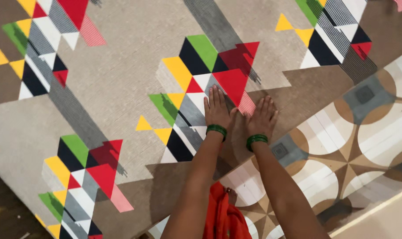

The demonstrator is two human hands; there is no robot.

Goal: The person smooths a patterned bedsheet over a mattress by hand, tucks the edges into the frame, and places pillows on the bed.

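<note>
Beige patterned sheet [121,79] lies flat under both hands, left hand [217,110] and right hand [261,117] side by side beside its red triangle [231,83], fingers [215,94] extended, gripping nothing.

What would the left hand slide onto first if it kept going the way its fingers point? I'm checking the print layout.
The left hand lies flat on the patterned sheet; straight ahead its fingertips would first cross the red triangle, as far as this view shows.

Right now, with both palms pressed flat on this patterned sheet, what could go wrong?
1. The left hand and right hand press near the edge of the patterned sheet, so pushing might slide or wrinkle it.
2. The red cloth hanging between the arms may drag onto the sheet.
3. The green bangles could snag on the fabric.
</note>
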